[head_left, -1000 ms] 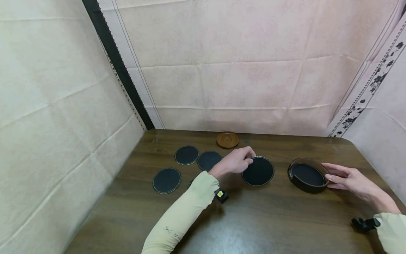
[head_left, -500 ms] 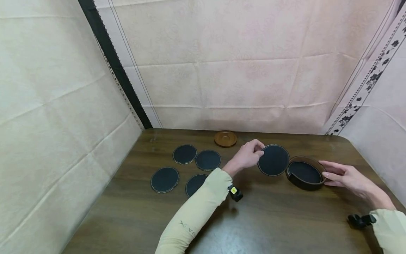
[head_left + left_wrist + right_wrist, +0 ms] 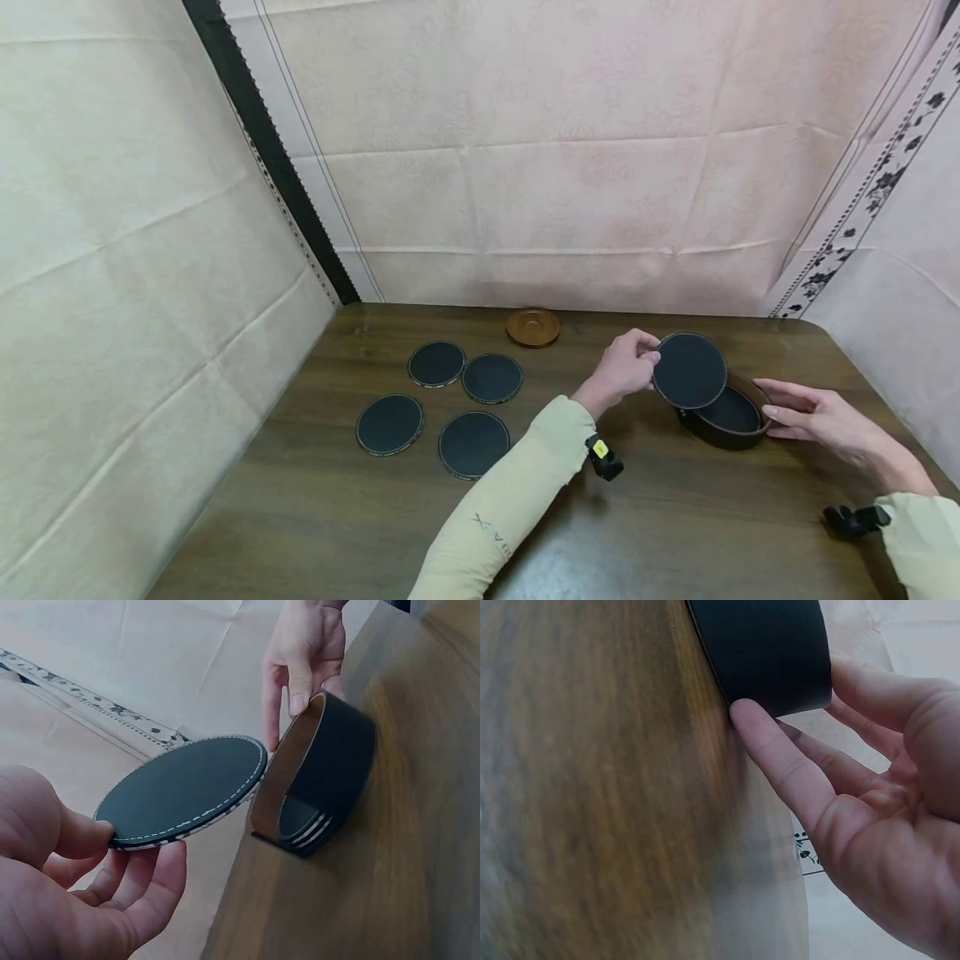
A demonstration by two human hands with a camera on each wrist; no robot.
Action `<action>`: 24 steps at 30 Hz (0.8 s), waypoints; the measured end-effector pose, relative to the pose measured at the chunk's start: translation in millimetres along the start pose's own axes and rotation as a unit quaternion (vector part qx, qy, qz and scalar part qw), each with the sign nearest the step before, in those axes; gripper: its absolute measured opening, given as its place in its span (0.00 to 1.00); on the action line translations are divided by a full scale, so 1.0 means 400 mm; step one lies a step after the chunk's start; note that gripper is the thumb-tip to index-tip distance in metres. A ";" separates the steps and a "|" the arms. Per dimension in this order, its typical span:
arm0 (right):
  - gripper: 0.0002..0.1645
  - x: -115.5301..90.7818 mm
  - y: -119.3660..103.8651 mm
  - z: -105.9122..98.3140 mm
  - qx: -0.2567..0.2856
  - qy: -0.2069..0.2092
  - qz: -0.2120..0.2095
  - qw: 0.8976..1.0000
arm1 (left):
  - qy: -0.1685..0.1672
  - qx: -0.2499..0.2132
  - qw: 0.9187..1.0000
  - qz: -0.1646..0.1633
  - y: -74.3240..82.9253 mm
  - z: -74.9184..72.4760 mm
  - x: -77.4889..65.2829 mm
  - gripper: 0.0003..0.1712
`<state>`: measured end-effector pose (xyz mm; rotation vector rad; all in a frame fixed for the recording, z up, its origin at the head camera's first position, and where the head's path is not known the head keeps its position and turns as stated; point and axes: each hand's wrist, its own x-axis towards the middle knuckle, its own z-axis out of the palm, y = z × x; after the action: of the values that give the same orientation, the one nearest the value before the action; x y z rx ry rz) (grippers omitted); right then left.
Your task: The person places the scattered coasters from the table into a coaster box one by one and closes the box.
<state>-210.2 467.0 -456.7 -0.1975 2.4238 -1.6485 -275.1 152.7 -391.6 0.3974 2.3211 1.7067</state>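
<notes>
My left hand [image 3: 626,367] pinches a round black coaster [image 3: 689,371] by its left edge, thumb on top and fingers below. White stitching runs round its rim in the left wrist view. The coaster is tilted and overlaps the far left part of a round black coaster holder [image 3: 727,435], whose inside wall is brown. Several stacked coasters [image 3: 309,831] lie inside the holder and show through the slot in its wall. My right hand [image 3: 825,421] holds the holder at its right side, thumb at the rim and fingers along the outer wall [image 3: 772,656].
Several more black coasters lie to the left on the wooden table [image 3: 315,517], among them a near coaster [image 3: 474,445] and a far coaster [image 3: 437,364]. A small round brown wooden dish [image 3: 533,327] sits near the back edge. Pale cloth [image 3: 570,200] hangs behind the table.
My left hand has lifted the coaster from the table and carried it right, over to the holder. The near coaster at the left has come out from behind my sleeve. The right hand keeps its hold.
</notes>
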 end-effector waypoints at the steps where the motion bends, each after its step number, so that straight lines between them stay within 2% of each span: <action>1: 0.38 0.001 0.000 -0.001 0.000 0.000 0.001 1.000 | 0.003 -0.011 1.000 -0.007 -0.002 0.009 0.002 0.07; 5: 0.36 0.003 0.003 -0.002 0.005 -0.001 -0.002 1.000 | 0.017 -0.060 0.997 -0.034 -0.016 0.050 0.011 0.07; 12: 0.34 0.003 0.005 -0.001 0.020 -0.005 -0.009 1.000 | 0.033 -0.149 0.986 -0.059 -0.029 0.112 0.026 0.08; 24: 0.36 0.003 0.004 0.000 0.005 0.003 0.000 1.000 | 0.042 -0.179 0.977 -0.105 -0.040 0.167 0.025 0.07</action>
<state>-211.5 467.5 -458.3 -0.1927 2.4186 -1.6637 -262.8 211.2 -426.9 0.0125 1.9639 2.0082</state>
